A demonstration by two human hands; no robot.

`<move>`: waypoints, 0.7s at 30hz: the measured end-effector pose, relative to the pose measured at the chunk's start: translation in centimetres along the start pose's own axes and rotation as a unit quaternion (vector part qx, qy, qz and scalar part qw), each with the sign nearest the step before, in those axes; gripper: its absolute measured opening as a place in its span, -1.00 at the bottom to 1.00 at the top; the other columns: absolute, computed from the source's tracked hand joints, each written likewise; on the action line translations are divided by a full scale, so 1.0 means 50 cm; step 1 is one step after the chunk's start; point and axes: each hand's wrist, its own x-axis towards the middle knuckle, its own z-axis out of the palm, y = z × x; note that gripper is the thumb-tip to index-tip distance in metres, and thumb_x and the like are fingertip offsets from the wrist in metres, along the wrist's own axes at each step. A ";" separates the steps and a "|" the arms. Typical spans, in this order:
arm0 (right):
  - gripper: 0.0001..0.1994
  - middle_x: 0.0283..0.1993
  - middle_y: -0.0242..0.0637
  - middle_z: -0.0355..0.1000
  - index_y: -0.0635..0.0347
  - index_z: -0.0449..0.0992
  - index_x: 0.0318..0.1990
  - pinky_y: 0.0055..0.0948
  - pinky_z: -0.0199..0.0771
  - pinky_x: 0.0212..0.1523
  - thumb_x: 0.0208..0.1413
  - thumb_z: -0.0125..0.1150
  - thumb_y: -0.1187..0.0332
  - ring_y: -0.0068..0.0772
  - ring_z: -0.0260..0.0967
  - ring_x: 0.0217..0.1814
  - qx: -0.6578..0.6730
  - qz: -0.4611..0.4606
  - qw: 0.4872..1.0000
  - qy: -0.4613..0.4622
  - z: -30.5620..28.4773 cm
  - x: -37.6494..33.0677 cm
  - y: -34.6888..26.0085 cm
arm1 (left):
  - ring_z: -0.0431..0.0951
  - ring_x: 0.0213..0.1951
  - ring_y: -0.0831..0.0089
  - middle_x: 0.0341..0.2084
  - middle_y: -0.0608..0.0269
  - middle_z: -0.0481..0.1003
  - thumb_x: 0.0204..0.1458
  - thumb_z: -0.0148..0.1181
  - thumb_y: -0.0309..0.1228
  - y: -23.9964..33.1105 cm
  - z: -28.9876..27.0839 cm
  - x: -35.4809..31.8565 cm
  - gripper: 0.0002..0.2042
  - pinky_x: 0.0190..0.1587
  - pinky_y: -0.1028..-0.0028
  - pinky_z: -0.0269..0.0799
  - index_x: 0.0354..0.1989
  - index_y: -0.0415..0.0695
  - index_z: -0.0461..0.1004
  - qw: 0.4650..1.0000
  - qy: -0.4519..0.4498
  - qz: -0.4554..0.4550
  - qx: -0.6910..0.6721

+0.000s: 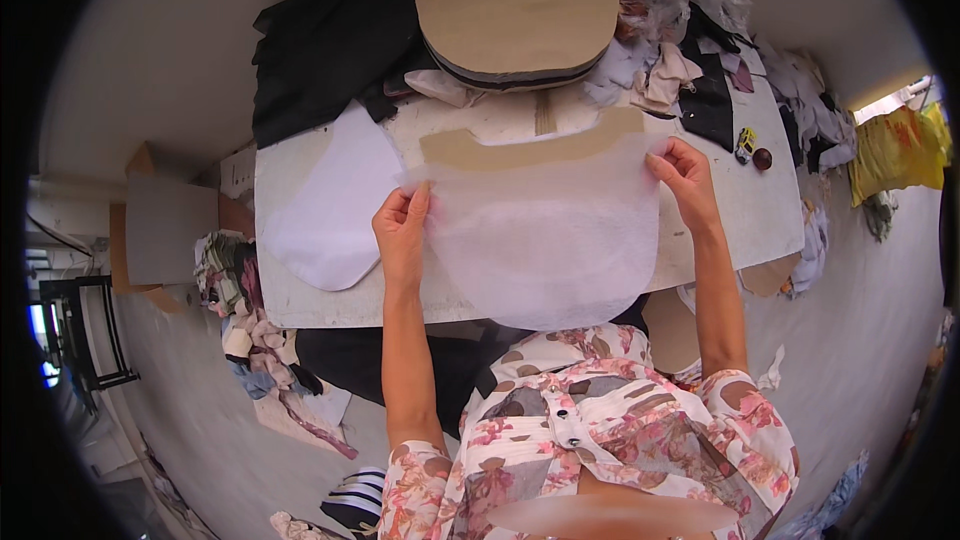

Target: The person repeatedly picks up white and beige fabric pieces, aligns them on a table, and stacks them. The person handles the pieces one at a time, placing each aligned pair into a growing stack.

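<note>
My left hand (404, 223) and my right hand (686, 180) each pinch an upper side corner of a thin, white, see-through fabric piece (545, 250) with a rounded lower edge. It is stretched between them, and its lower part reaches past the table's near edge toward my lap. Along its top shows a tan cardboard piece (535, 151) with a wide notch in its upper edge; how far it runs beneath the white piece is unclear. Left of my left hand, a stack or sheet of similar white cut pieces (335, 205) lies on the table.
At the far side of the white table (300, 308) sits a stack of tan and dark half-round pieces (520, 22). Black fabric (335, 50) lies to its left, scraps (668, 75) to its right. A small yellow toy (745, 145) and a dark red ball (762, 159) rest near the right edge.
</note>
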 end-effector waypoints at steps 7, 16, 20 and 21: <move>-0.87 -0.56 -0.57 0.35 0.20 0.45 -0.35 -0.72 0.17 -0.55 0.14 0.18 0.34 -0.79 0.20 -0.57 -0.058 0.043 0.997 0.025 -0.020 0.058 0.059 | 0.33 -0.59 0.71 -0.64 0.47 0.44 0.04 0.28 -0.34 -0.057 0.010 0.066 -0.83 -0.52 0.66 0.21 -0.38 -0.22 0.55 0.982 0.036 0.041 0.179; -0.80 -0.65 -0.38 0.37 0.22 0.46 -0.45 -0.51 0.25 -0.55 -0.02 0.30 0.29 -0.57 0.29 -0.62 -0.282 -0.029 0.953 0.106 -0.020 0.088 0.103 | 0.34 -0.62 0.64 -0.69 0.44 0.43 -0.04 0.33 -0.31 -0.053 0.045 0.082 -0.83 -0.50 0.57 0.29 -0.44 -0.16 0.54 0.913 0.107 0.091 0.383; -0.80 -0.66 -0.31 0.39 0.21 0.46 -0.46 -0.43 0.29 -0.53 -0.06 0.31 0.28 -0.42 0.33 -0.63 -0.330 -0.032 0.935 0.126 -0.009 0.088 0.091 | 0.33 -0.62 0.64 -0.70 0.45 0.41 -0.03 0.32 -0.31 -0.050 0.049 0.082 -0.82 -0.50 0.57 0.28 -0.46 -0.15 0.53 0.915 0.104 0.090 0.378; -0.80 -0.66 -0.31 0.39 0.21 0.45 -0.46 -0.43 0.29 -0.54 -0.06 0.31 0.28 -0.41 0.34 -0.63 -0.337 -0.035 0.932 0.129 -0.007 0.087 0.087 | 0.32 -0.63 0.64 -0.70 0.45 0.41 -0.03 0.32 -0.31 -0.053 0.048 0.083 -0.82 -0.50 0.57 0.28 -0.46 -0.15 0.53 0.917 0.103 0.092 0.375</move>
